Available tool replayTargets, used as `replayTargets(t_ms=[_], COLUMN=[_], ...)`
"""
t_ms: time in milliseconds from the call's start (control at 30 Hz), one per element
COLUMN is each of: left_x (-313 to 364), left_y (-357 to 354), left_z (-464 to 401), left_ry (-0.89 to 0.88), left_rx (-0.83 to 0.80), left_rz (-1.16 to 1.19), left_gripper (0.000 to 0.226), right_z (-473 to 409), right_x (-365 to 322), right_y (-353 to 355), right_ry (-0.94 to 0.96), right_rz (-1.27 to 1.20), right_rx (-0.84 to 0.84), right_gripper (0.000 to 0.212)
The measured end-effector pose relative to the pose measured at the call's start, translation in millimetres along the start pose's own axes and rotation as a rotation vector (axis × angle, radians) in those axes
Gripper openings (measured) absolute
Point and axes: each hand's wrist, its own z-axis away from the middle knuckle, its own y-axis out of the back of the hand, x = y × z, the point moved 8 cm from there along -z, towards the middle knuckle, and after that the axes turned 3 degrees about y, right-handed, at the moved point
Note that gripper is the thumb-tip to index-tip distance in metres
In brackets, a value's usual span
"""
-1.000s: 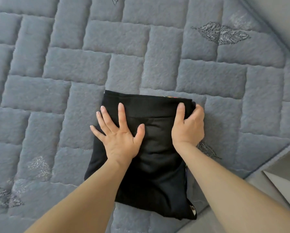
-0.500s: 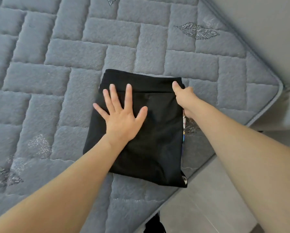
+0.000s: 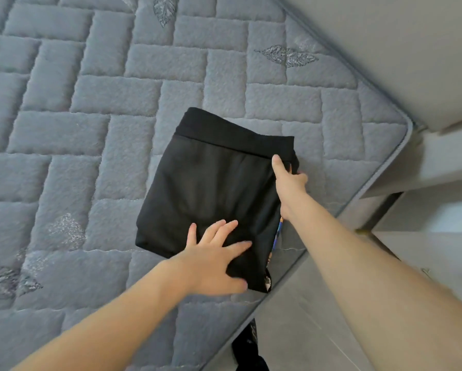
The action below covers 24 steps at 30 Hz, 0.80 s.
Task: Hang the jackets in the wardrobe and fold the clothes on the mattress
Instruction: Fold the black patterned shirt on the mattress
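The folded black garment [image 3: 213, 194] sits on the grey quilted mattress [image 3: 90, 103], close to its near right corner, a compact rectangle with a thick band along the far edge. The left hand [image 3: 213, 261] lies spread on the near end, fingers straight and splayed, thumb out at the near edge; that reads as a flat press to keep the layers from springing open. The right hand [image 3: 288, 183] is at the right side, thumb laid on top of the cloth and the fingers curled down around the edge, so it holds the stacked layers there, likely to square them or to get a hold for lifting. A sliver of colourful print [image 3: 274, 242] peeks out along that right edge, an inner layer not quite hidden. Down on the floor [image 3: 318, 317] beside the mattress, a dark item [image 3: 248, 349] shows partly; what it is, I cannot tell. The fold looks essentially done.
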Motion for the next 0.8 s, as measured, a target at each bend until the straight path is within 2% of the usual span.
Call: replayTargets(t_ms=[67, 100, 133, 167, 200, 267, 333, 400, 500, 600, 700, 800], left_x=[-16.7, -27.2, -36.0, -40.1, -39.6, -27.7, -15.2, -3.8, 10.4, 8.3, -2.0, 7.2], left_y=[74.5, 112.7, 145.9, 171.6, 188.1, 198.8, 192.8, 183.8, 178.8, 184.6, 210.0, 240.6], left_z=[-0.1, -6.0, -16.0, -31.4, -51.6, -96.5, -132.7, -159.4, -177.6, -167.6, -126.3, -61.5], left_ry=[0.013, 0.048, 0.083, 0.098, 0.091, 0.041, 0.023, 0.036, 0.065, 0.097, 0.140, 0.165], left_rx=[0.268, 0.409, 0.497, 0.519, 0.487, 0.324, 0.167, 0.086, 0.075, 0.042, 0.127, 0.183], left_rz=[0.082, 0.086, 0.095, 0.102, 0.089, -0.009, -0.071, -0.082, 0.010, 0.258, 0.559, 0.759], left_gripper=[0.062, 0.054, 0.052, 0.058, 0.069, 0.093, 0.111, 0.119, 0.111, 0.083, 0.063, 0.069], right_z=[20.3, 30.8, 41.7, 50.4, 57.5, 63.5, 59.7, 50.3, 37.6, 30.8, 42.4, 79.1], right_x=[25.6, 40.7, 55.6, 69.5, 82.1, 101.4, 109.7, 111.8, 107.4, 89.1, 46.8, -20.0], right_y=[-0.8, -0.4, 1.2, 3.4, 5.1, 3.2, -2.2, -6.0, 1.7, 23.1, 51.9, 97.8], right_ry=[0.016, 0.019, 0.011, 0.006, 0.008, 0.007, -0.018, -0.061, -0.153, -0.128, -0.024, 0.072], right_rz=[0.033, 0.023, 0.004, 0.000, 0.019, 0.056, 0.053, 0.044, -0.023, 0.019, 0.184, 0.428], right_rx=[-0.116, -0.172, -0.220, -0.256, -0.284, -0.342, -0.413, -0.491, -0.565, -0.562, -0.555, -0.481], right_gripper=[0.077, 0.070, 0.062, 0.054, 0.045, 0.032, 0.029, 0.031, 0.039, 0.040, 0.046, 0.058])
